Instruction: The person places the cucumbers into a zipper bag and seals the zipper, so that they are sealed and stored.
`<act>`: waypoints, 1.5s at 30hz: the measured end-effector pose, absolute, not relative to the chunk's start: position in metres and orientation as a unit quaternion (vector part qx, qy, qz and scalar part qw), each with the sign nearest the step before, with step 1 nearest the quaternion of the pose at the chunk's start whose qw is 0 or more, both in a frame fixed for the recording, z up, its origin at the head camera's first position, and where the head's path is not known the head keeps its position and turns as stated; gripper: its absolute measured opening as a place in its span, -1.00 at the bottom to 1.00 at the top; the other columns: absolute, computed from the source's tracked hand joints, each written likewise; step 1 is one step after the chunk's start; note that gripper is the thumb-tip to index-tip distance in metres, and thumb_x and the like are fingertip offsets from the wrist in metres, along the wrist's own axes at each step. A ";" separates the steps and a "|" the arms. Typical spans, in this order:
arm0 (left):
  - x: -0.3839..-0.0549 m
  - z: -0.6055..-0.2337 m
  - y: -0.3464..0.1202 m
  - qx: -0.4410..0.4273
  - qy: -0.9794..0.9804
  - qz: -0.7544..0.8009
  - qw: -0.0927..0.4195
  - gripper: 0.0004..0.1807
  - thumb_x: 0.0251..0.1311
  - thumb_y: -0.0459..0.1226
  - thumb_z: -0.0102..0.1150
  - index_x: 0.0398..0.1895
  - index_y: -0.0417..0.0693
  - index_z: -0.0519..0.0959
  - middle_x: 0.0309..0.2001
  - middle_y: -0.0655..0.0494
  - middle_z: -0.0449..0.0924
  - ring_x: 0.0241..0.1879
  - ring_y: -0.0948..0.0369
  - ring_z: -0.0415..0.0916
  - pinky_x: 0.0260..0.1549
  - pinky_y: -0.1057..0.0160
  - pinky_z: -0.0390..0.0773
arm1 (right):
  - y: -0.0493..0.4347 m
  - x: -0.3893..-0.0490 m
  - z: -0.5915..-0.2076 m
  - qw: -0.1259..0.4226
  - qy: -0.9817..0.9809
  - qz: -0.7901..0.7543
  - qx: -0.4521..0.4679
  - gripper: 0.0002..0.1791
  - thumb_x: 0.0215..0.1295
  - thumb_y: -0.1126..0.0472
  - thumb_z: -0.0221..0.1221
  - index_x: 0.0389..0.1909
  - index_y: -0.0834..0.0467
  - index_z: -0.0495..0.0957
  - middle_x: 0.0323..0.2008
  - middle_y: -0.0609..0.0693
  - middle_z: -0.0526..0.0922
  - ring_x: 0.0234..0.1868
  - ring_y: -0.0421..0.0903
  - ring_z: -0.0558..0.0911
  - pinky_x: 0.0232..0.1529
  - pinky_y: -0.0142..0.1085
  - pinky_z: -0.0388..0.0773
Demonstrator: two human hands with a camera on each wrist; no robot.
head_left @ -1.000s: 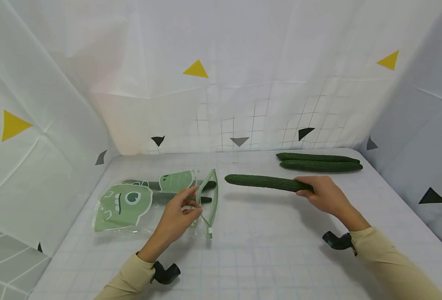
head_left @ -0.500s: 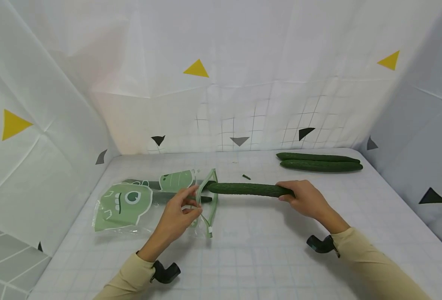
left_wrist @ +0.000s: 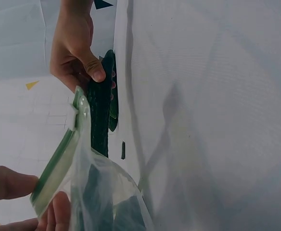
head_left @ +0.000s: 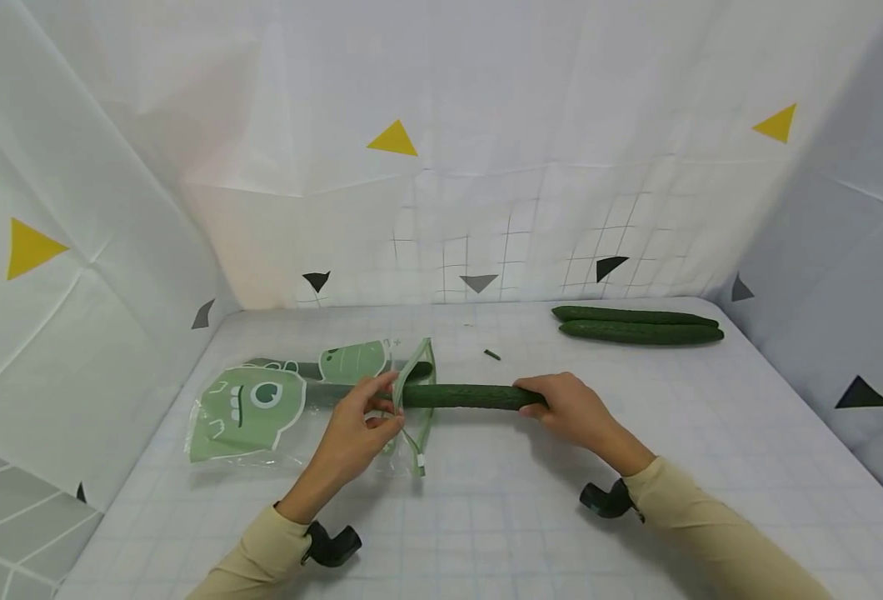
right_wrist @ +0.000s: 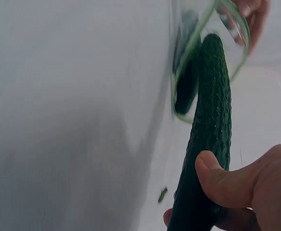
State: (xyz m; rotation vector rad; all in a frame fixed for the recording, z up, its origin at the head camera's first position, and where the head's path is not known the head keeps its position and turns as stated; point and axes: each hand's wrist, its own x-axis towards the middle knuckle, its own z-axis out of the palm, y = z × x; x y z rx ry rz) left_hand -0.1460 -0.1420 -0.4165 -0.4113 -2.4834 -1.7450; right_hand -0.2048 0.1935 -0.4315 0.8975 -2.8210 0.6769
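Observation:
My right hand (head_left: 572,410) grips a long dark green cucumber (head_left: 471,397) near its right end. The cucumber's far end passes through the mouth of a clear zip bag (head_left: 257,414) printed with a green cartoon monster. At the bag's rim, my left hand (head_left: 359,429) pinches the green zip edge (left_wrist: 54,166) between thumb and fingers, and the mouth gapes. Other cucumbers lie inside the bag; one cucumber end (head_left: 421,371) shows at the opening. In the right wrist view, my thumb (right_wrist: 217,180) presses along the held cucumber.
Two more cucumbers (head_left: 640,332) lie side by side at the back right of the white table (head_left: 486,517). A small dark green scrap (head_left: 492,354) lies behind the held cucumber. White sheet walls (head_left: 486,200) stand at the back and both sides.
My right hand has moved left and toward me, bringing the cucumber from outside the bag into its mouth. The small scrap has appeared on the table. My left hand stays at the rim.

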 end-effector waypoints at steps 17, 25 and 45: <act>-0.145 -0.415 -0.141 -0.129 -0.819 -0.558 0.038 -0.29 0.26 -0.53 0.31 0.50 -0.22 0.38 0.04 -0.02 0.53 -0.01 0.08 0.60 -0.03 0.10 0.64 | 0.135 -0.200 -0.435 0.058 -0.923 0.217 0.312 -0.64 0.32 0.24 0.42 0.10 0.23 0.71 -0.04 0.07 0.76 -0.08 0.04 0.73 -0.12 -0.05 0.67; -0.145 -0.416 -0.142 -0.125 -0.824 -0.551 0.039 -0.30 0.27 -0.52 0.32 0.49 -0.20 0.40 0.01 0.01 0.53 -0.03 0.10 0.60 -0.04 0.08 0.65 | 0.104 -0.199 -0.437 0.049 -0.924 0.203 0.321 -0.76 0.30 0.23 0.44 -0.04 0.15 0.72 -0.20 -0.01 0.76 -0.26 -0.06 0.68 -0.30 -0.15 0.62; -0.145 -0.419 -0.143 -0.131 -0.819 -0.557 0.037 -0.31 0.30 -0.53 0.29 0.51 -0.24 0.37 0.20 -0.09 0.48 -0.01 0.05 0.58 -0.06 0.14 0.66 | 0.162 -0.220 -0.439 -0.048 -0.874 0.252 0.413 -0.71 0.24 0.28 0.48 -0.04 0.27 0.77 -0.33 -0.13 0.61 -0.40 -0.29 0.47 -0.36 -0.34 0.53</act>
